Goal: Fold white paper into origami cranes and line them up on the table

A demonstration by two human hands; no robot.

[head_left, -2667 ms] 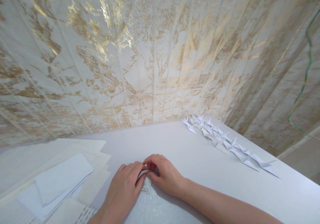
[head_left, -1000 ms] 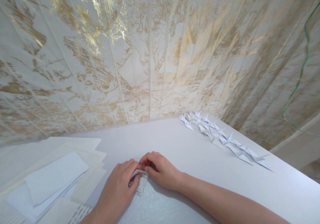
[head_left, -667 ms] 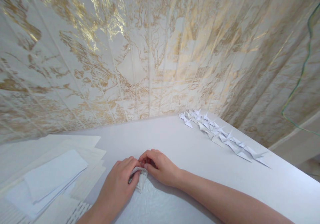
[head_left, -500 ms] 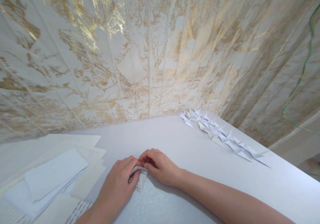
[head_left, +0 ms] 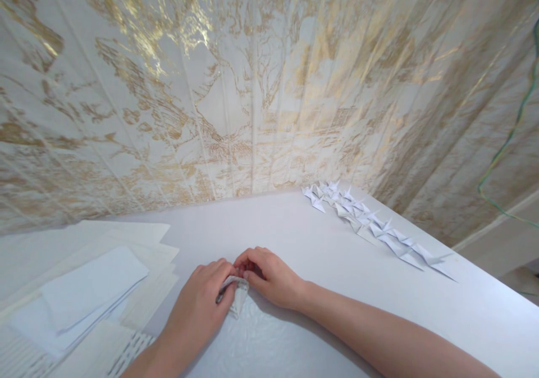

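A small folded piece of printed paper (head_left: 239, 299) is pinched between my two hands, low over the white table. My left hand (head_left: 206, 291) is closed on its left side, thumb in front and fingers behind. My right hand (head_left: 269, 277) has thumb and fingertips together at the paper's upper right corner. The paper's pointed lower end sticks out below the fingers. Its upper part is partly hidden by my fingers.
Folded paper cranes (head_left: 362, 215) stand in rows along the table's right edge. At the left lie stacked cream sheets (head_left: 147, 237) with white folded paper (head_left: 96, 282) on top. A patterned gold-and-white wall covering (head_left: 236, 114) rises behind the table (head_left: 261, 221). A green cord (head_left: 501, 153) hangs at right.
Both hands keep nearly the same hold on the folded paper. The view has shifted very slightly, and the hands appear a little higher.
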